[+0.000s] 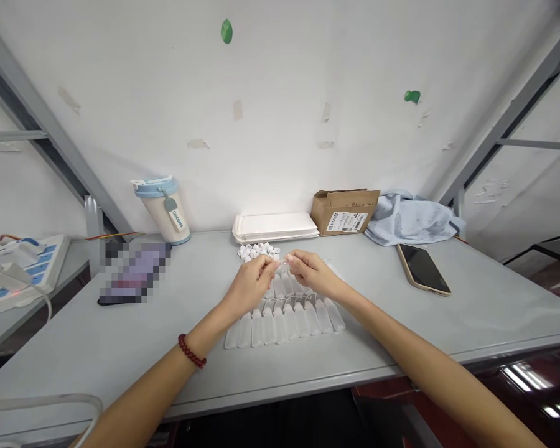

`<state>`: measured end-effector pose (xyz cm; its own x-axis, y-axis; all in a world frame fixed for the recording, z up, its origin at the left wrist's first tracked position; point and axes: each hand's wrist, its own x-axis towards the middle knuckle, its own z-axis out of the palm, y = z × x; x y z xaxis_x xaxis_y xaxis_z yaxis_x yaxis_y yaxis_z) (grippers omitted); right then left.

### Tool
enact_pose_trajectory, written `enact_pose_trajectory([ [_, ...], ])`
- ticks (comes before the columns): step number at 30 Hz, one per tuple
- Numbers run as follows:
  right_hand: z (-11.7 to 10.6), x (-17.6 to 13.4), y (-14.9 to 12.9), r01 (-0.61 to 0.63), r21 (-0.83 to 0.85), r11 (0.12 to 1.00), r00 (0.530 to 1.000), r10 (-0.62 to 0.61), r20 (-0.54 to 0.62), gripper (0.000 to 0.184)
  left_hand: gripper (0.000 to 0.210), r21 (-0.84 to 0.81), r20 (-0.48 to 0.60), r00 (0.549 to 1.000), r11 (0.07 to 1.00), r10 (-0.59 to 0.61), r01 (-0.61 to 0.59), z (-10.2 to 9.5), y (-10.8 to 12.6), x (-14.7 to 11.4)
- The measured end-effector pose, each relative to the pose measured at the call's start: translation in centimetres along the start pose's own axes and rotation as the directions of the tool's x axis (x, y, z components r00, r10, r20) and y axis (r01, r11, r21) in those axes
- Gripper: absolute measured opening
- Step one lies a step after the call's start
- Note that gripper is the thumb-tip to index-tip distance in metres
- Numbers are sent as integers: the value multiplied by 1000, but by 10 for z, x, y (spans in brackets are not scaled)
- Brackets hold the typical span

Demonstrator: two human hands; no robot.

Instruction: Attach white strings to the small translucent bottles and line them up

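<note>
My left hand (252,281) and my right hand (312,272) meet over the middle of the table, both closed in a pinch. Between their fingertips is a small translucent piece (284,261), too small to name. Below them lie small translucent flat bottles (292,322), side by side in a row, with thin white loops at their upper ends. A second row of bottles (285,285) lies behind, partly hidden by my hands. Just beyond my left fingers sits a pile of small white caps (257,251).
At the back stand a stack of white trays or packets (275,227), a cardboard box (345,214) and a pale blue cloth (408,218). A tumbler (163,208) and a blurred-out phone-like object (135,274) are left; a phone (424,267) lies right. A power strip (32,274) is far left.
</note>
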<state>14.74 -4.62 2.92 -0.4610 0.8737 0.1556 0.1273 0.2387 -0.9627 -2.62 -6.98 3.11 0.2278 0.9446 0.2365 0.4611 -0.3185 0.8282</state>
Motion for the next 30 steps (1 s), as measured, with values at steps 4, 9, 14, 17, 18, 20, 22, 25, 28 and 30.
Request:
enact_pose_trajectory([
  [4,1,1,-5,-50,108,993,999,48,24,44,24,3,-18,999,999,44,-44,1,-2,0],
  [9,0,2,-6,-78,158,984,997,76,15,45,23,-64,-27,998,996,56,-57,1,-2,1],
  [14,2,0,-9,-52,137,989,998,54,-9,42,43,-107,-2,1000,994,5,-5,0,-1,2],
  [17,3,-1,-9,-22,99,995,999,26,-30,39,44,-141,32,999,990,-25,29,0,0,2],
  [18,3,-2,-8,-10,80,997,999,13,-34,38,44,-155,33,999,987,-35,39,0,1,2],
  [20,3,-2,-6,26,12,1000,999,-26,-45,37,43,-179,31,998,982,-48,53,0,0,3],
  [22,2,-2,-3,65,-82,995,995,-71,-67,36,43,-202,31,998,977,-58,63,-1,0,4],
  [25,1,-1,1,90,-165,982,989,-108,-103,35,42,-217,25,996,972,-84,87,-1,1,5],
  [28,0,0,5,87,-153,984,988,-105,-111,36,37,-193,11,995,976,-100,100,0,4,3],
  [30,-2,1,7,80,-124,989,990,-94,-108,36,34,-171,0,997,982,-81,80,2,4,1],
])
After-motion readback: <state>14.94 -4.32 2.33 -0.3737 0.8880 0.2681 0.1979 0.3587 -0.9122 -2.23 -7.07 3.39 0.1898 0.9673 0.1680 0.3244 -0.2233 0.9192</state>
